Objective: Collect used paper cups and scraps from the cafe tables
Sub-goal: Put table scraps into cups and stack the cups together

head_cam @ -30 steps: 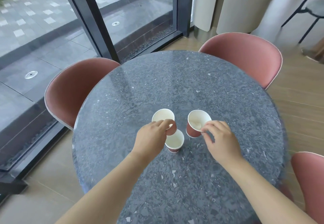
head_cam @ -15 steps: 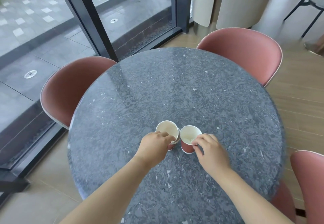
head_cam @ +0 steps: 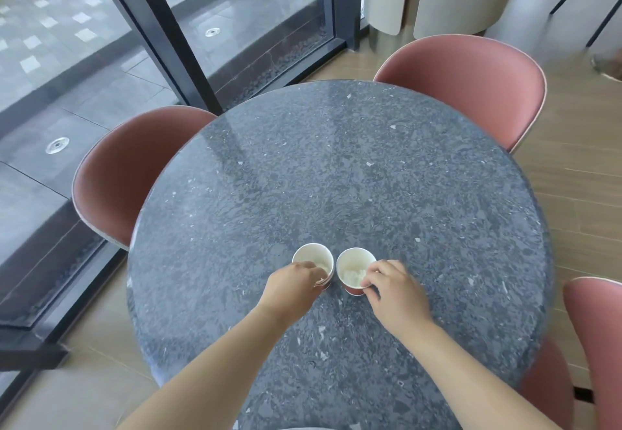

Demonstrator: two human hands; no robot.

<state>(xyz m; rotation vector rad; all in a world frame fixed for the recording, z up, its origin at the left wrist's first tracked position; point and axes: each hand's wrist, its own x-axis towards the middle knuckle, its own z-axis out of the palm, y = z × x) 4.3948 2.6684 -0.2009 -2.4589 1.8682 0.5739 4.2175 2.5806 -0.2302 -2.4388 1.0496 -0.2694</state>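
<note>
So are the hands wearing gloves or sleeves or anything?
No. The left arm and right arm are bare, with no sleeves in view. The left hand and right hand have no gloves, and no ring, watch or bracelet shows.

Table top (head_cam: 336, 174): polished speckled grey stone, glossy, reflecting the window frame. Paper cups (head_cam: 353, 269): matt white inside, red outside. Chairs (head_cam: 471, 83): smooth matt pink shells. Floor (head_cam: 579, 160): wood-look planks.
</note>
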